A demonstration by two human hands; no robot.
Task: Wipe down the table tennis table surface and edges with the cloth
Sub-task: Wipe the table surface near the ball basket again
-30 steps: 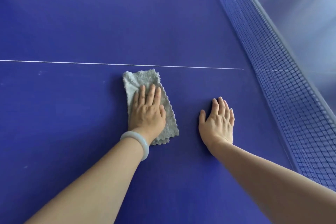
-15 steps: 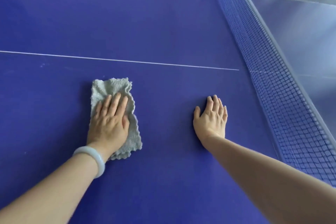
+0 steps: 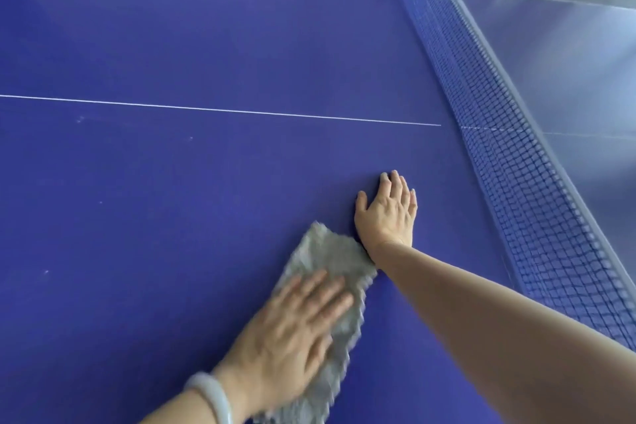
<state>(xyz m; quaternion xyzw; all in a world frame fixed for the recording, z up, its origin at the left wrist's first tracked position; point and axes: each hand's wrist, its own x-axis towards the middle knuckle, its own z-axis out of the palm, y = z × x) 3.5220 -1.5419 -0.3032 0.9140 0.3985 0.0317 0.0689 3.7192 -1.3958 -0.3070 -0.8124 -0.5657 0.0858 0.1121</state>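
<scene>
We press our left hand [image 3: 289, 330] flat on the cloth [image 3: 327, 255], fingers straight, probably so the whole palm drives it across the table [image 3: 206, 45]. Our right hand [image 3: 387, 213] lies flat and empty on the bare surface near the net [image 3: 516, 165], seemingly to brace our reach. The cloth is grey, nubbly and wavy-edged, its far corner just beside the right wrist.
</scene>
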